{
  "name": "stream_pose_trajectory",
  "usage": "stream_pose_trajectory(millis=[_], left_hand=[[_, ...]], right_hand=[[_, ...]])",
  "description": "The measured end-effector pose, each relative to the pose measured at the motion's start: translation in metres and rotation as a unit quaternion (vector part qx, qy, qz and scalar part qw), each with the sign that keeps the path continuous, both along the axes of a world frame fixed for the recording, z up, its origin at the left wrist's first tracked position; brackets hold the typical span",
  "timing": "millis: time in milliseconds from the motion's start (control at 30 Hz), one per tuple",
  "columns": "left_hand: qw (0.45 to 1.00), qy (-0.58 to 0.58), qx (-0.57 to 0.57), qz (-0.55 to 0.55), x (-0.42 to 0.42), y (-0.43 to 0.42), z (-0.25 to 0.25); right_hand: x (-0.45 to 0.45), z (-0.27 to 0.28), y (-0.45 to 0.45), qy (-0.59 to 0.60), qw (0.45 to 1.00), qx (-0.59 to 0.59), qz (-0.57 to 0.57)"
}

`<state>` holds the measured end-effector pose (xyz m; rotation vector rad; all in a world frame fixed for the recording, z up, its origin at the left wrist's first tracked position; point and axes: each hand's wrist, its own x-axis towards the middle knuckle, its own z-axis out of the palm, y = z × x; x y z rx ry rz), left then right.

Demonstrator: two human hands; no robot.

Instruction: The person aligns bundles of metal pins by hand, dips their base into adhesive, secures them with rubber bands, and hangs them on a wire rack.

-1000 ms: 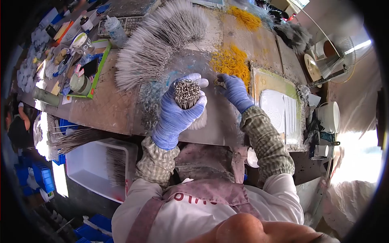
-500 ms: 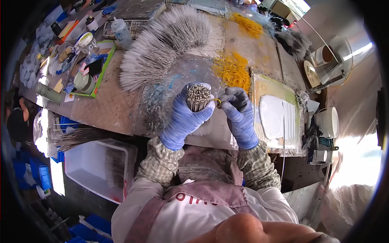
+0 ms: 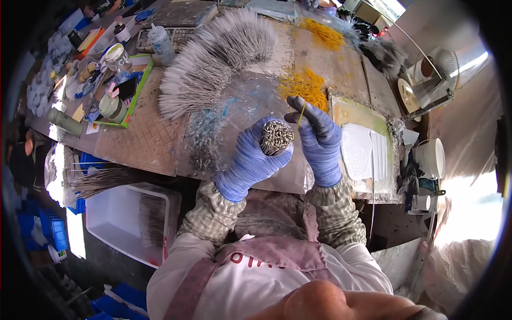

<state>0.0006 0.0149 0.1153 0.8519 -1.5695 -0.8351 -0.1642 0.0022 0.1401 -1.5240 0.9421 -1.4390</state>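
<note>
A bundle of thin rods with shiny metal ends (image 3: 277, 137) is wrapped in my left hand (image 3: 246, 160), which wears a blue knitted glove. The ends face up toward me, and the rest of the bundle is hidden by the hand. Just to the right, my right hand (image 3: 322, 149) is raised, gloved in blue with dark grey fingers. A yellow rubber band (image 3: 301, 115) is stretched on those fingers, close to the bundle but apart from its ends. Beyond the hands lies a pile of yellow rubber bands (image 3: 305, 88) on the table.
Pale thin rods (image 3: 216, 64) are fanned out across the table (image 3: 136, 136). A white sheet-like piece (image 3: 356, 152) lies on a board at right. Bottles and a green-edged tray (image 3: 140, 88) stand at left. A white bin (image 3: 128, 224) sits below.
My left hand has shifted slightly right and tilted the bundle so its ends face me. My right hand has risen, and the rubber band has gone from small and low to stretched long.
</note>
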Motion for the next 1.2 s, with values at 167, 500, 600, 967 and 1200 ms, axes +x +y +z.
stream_pose_trajectory(millis=[167,500,600,967,1200], left_hand=[[1.000,0.000,0.030,-0.001,0.012,-0.007,0.002],[0.971,0.205,0.123,-0.016,0.014,-0.015,-0.007],[0.950,0.265,0.152,-0.058,0.004,-0.006,0.003],[0.998,-0.048,0.032,-0.031,-0.001,-0.012,0.004],[0.999,-0.031,-0.025,0.016,-0.028,-0.023,-0.030]], right_hand=[[-0.017,0.024,-0.001,0.107,0.980,-0.013,0.165],[-0.052,0.015,0.010,-0.025,0.958,0.101,0.267],[-0.036,0.019,0.010,-0.583,0.751,0.193,0.242],[-0.011,0.007,-0.006,0.069,0.978,-0.018,0.194],[0.005,-0.007,0.010,-0.029,0.999,-0.041,-0.007]])
